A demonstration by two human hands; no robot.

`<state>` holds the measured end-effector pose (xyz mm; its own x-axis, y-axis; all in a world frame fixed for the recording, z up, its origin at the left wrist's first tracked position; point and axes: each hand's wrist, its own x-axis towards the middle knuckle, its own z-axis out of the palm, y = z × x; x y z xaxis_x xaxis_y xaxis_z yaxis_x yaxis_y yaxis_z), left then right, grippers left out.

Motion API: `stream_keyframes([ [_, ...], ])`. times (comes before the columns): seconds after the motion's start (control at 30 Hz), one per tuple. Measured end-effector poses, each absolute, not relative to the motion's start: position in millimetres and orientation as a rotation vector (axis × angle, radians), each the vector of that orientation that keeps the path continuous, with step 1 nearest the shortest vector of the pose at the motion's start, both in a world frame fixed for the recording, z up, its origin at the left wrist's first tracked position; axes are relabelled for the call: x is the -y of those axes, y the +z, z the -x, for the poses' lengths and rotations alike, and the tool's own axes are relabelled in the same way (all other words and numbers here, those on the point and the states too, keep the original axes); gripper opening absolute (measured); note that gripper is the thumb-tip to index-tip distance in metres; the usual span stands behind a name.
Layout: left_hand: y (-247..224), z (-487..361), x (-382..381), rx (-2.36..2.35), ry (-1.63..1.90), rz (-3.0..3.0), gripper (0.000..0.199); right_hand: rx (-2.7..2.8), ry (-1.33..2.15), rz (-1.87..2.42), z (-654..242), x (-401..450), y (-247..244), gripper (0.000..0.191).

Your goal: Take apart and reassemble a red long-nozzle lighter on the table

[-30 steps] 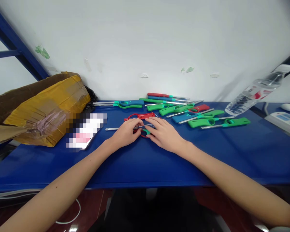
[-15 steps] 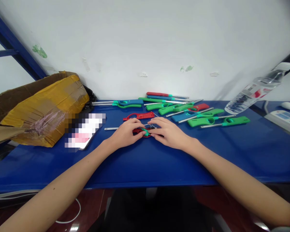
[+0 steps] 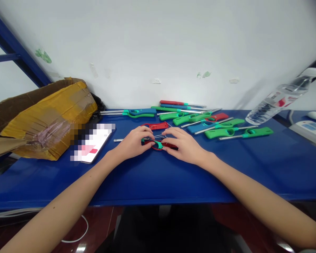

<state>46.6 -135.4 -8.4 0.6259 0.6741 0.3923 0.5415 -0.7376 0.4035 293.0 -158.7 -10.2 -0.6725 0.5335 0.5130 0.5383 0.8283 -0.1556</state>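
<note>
A red long-nosed gas lighter with its casing opened lies on the blue table between my hands; its green trigger (image 3: 158, 144) and thin pale wires (image 3: 158, 136) show. My left hand (image 3: 137, 141) curls round the front of the lighter, whose metal tube (image 3: 118, 140) sticks out to the left. At the handle end, my right hand (image 3: 183, 144) has its fingers closed on the red body, thumb near the trigger. Just behind lies the loose red casing half (image 3: 159, 125), partly covered by my left hand. Small inner parts are hidden under my fingers.
Several green, blue and red lighters (image 3: 216, 133) lie in a pile behind and right. More lighters (image 3: 139, 112) rest at the back left. A phone (image 3: 97, 144) and a taped cardboard box (image 3: 50, 119) are at left; a water bottle (image 3: 284, 96) and a power strip (image 3: 312, 131) at right.
My left hand has shifted slightly left, and its fingertips have come off the green trigger, which shows more now. My right hand stays almost in place.
</note>
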Motion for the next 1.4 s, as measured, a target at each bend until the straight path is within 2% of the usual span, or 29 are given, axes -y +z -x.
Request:
stream_keyframes([
  [0.27, -12.3, -45.9, 133.3, -1.028, 0.721, -2.632, 0.017, 2.390, 0.020, 0.887, -280.3, 159.6, -16.4, 0.018],
  [0.67, -20.2, -50.2, 131.4, -0.983, 0.796, -2.607, 0.011, 2.430, 0.105, 0.858, -280.3, 152.0, -16.5, 0.021],
  [1.1, -21.0, -50.2, 130.4, -0.963, 0.789, -2.633, 0.007, 2.560, -0.334, 0.867, -276.5, 152.8, -18.7, 0.024],
  [1.4, -20.5, -50.6, 130.7, -0.948, 0.799, -2.626, 0.010, 2.588, -0.307, 0.802, -281.5, 145.1, -19.0, 0.025],
])
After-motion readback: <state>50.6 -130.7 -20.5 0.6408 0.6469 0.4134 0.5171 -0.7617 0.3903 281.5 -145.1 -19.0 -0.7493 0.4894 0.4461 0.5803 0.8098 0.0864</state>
